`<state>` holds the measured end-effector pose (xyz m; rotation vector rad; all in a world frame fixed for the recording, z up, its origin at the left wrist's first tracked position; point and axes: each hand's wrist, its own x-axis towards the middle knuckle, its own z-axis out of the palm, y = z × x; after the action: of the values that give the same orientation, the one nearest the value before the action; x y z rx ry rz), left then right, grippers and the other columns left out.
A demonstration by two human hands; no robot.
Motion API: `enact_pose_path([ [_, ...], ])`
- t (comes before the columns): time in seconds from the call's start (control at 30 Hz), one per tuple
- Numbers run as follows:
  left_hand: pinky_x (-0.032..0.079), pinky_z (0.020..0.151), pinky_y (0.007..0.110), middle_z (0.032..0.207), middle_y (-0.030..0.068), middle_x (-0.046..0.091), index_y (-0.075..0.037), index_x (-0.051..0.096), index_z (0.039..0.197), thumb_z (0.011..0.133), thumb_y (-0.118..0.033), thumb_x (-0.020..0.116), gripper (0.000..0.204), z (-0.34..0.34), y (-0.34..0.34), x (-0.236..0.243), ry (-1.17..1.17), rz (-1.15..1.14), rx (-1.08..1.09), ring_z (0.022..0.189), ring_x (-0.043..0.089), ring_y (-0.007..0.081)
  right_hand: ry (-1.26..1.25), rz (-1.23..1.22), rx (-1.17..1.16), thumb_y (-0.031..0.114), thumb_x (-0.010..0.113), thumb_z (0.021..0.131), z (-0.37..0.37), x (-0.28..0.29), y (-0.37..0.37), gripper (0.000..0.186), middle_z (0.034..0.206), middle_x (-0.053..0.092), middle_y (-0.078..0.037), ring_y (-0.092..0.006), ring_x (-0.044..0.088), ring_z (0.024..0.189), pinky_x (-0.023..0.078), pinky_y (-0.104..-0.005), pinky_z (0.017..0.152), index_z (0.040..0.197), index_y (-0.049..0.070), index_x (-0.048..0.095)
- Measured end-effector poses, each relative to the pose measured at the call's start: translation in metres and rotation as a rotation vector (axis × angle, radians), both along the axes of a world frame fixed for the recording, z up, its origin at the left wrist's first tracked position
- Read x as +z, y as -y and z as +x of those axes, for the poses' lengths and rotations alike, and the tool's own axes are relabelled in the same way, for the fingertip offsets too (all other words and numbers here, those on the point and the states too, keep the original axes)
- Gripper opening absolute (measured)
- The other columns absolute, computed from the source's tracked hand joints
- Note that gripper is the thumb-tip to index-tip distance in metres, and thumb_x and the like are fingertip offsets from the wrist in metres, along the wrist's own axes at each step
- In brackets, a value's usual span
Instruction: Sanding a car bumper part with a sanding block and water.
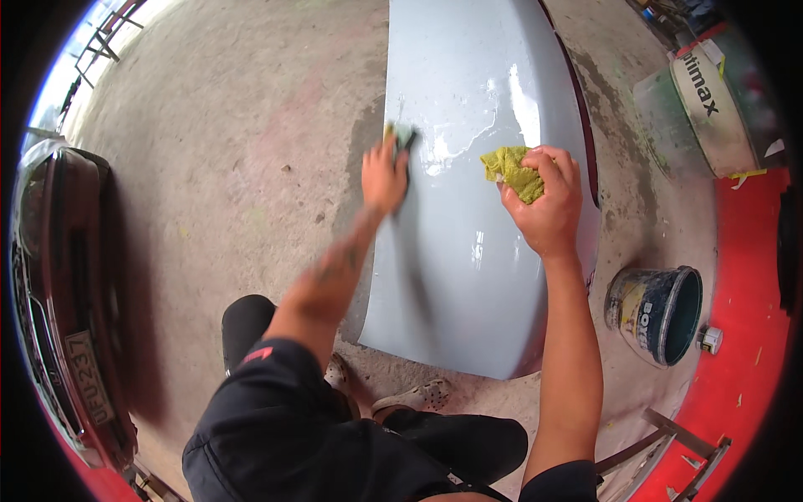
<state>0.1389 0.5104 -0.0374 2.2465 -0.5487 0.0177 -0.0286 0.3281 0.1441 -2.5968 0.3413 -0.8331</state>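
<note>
A pale grey-blue car body panel lies in front of me, its surface glossy with water toward the far half. My left hand is at the panel's left edge, smeared by motion. Its fingers grip a small flat pad, pale green with a dark edge, against the panel; blur hides its exact kind. Over the panel's right side, my right hand is closed round a crumpled yellow-green cloth. Whether the cloth touches the surface I cannot tell.
A dark blue bucket stands right of the panel, with a small can beside it. A large translucent tub is at the far right. A dark red car bumper stands at the left on the concrete floor.
</note>
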Motion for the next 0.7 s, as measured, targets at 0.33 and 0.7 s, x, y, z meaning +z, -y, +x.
enact_pose_path([
  [0.33, 0.034, 0.109, 0.053, 0.145, 0.0242, 0.046, -0.01, 0.047, 0.146, 0.098, -0.015, 0.056, 0.049, -0.215, -0.113, -0.028, -0.115, 0.047, -0.015, 0.131, 0.044, 0.0414, -0.028, -0.017, -0.012, 0.009, 0.083, 0.063, -0.007, 0.004, 0.004, 0.04, 0.109, 0.057, -0.003, -0.0296, 0.055, 0.101, 0.047, -0.0438, 0.087, 0.095, 0.013, 0.06],
  [0.7, 0.037, 0.107, 0.05, 0.136, 0.0159, 0.059, -0.01, 0.057, 0.138, 0.091, -0.016, 0.065, 0.048, -0.078, 0.036, 0.025, 0.118, -0.137, -0.086, 0.129, 0.049, 0.0389, 0.079, 0.08, 0.001, 0.007, 0.081, 0.065, -0.005, -0.002, 0.007, 0.039, 0.11, 0.058, -0.007, -0.0308, 0.056, 0.101, 0.048, -0.0433, 0.089, 0.097, 0.009, 0.059],
])
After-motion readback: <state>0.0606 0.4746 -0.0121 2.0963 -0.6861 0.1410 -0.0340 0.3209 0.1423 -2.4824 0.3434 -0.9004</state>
